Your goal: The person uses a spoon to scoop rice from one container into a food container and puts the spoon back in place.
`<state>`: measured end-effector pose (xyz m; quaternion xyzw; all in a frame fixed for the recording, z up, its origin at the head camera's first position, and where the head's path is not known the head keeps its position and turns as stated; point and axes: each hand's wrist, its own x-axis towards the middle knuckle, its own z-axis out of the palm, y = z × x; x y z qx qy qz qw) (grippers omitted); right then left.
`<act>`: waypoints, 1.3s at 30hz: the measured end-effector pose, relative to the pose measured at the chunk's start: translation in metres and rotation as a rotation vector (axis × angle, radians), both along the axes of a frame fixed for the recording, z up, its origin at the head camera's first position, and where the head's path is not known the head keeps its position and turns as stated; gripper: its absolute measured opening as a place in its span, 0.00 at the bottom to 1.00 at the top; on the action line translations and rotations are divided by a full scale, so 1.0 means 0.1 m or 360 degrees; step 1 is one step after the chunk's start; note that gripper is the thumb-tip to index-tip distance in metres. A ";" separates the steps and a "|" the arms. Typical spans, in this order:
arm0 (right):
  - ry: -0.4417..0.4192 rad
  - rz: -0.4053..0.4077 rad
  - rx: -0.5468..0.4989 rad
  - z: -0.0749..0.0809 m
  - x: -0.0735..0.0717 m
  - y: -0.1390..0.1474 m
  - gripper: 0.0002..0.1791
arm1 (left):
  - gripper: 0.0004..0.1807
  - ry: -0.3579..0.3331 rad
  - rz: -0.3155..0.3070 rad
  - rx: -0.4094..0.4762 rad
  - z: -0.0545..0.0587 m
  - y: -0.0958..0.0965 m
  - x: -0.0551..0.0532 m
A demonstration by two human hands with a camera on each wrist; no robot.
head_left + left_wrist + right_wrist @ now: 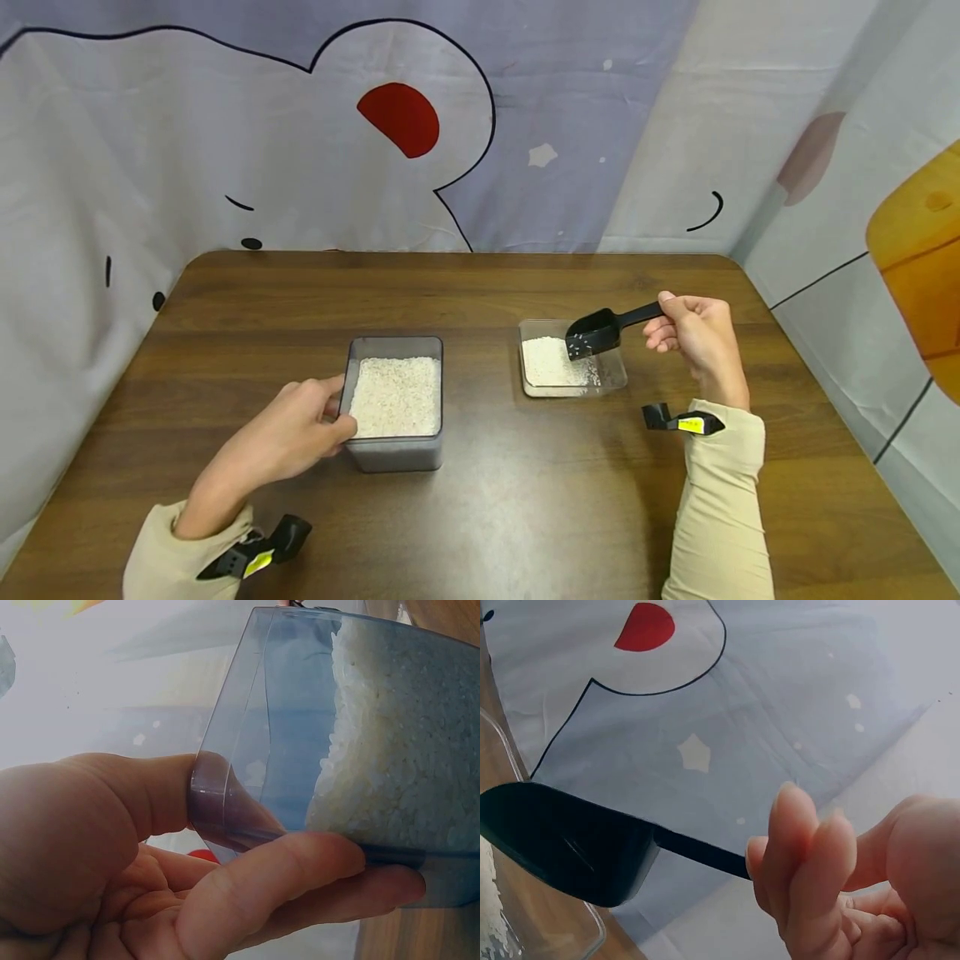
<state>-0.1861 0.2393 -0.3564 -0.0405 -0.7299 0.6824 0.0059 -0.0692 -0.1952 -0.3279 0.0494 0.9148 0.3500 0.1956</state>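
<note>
My left hand (303, 421) grips the left wall of a grey see-through container (396, 455), thumb over the rim and fingers outside. White rice (397, 396) fills much of that container, and in the left wrist view the rice (405, 742) shows through its wall. On the right, my right hand (697, 329) pinches the handle of a black scoop (596, 329). The scoop's bowl tilts down over a shallow clear tray (613, 371), with a few grains clinging to it. More rice lies in the tray, mostly toward its left. The right wrist view shows the scoop (570, 840) from the side.
Both containers stand on a brown wooden table (480, 517) with wood grain. A printed cloth (300, 150) hangs behind the table and along its sides. Each wrist wears a black strap with a small camera.
</note>
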 end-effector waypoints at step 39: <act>0.0118 0.0524 -0.0592 0.23 0.51 -1.52 0.16 | 0.32 0.0076 0.0000 -0.0026 -0.02 0.03 -0.02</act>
